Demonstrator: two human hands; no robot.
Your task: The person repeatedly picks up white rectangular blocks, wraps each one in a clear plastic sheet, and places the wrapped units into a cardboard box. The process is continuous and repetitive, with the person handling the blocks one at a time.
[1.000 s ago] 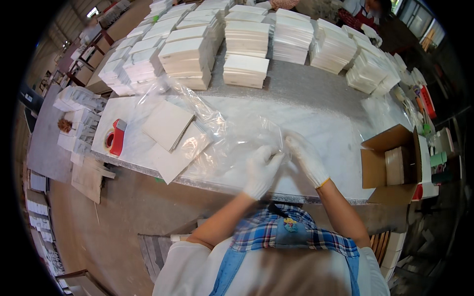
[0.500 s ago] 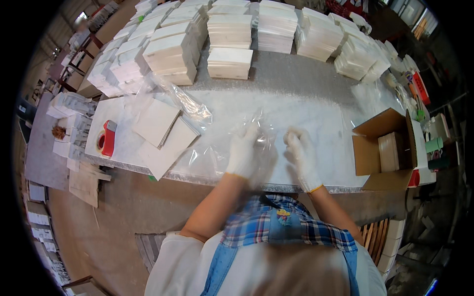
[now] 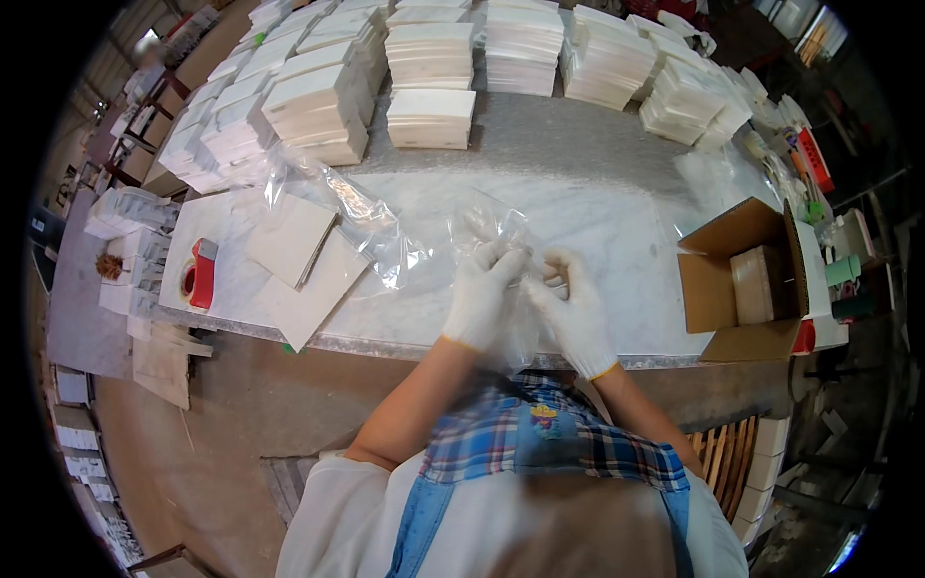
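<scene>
- Two gloved hands meet above the near edge of a pale marble table, seen from a head camera looking straight down.
- Left hand, in a white glove, has its fingers curled together and pinching the top of a clear plastic bag.
- Right hand, also in a white glove, sits just beside the left, its fingers bent and gripping the same bag from the right side.
- Between and under both hands the thin, crinkled bag hangs down past the table's near edge, towards a plaid shirt and blue apron.
- Left of the hands, two flat square white tiles lie on the table, partly overlapping, with a second loose clear plastic sheet draped over them.
- Further left, near the table's left end, a red tape dispenser rests.
- Right of the hands, an open brown cardboard box stands at the table's right end with a pale block inside.
- Along the far side, many stacks of white tiles stand in rows across the table.
- Beneath the table's near edge, a bare concrete floor shows on the left.
</scene>
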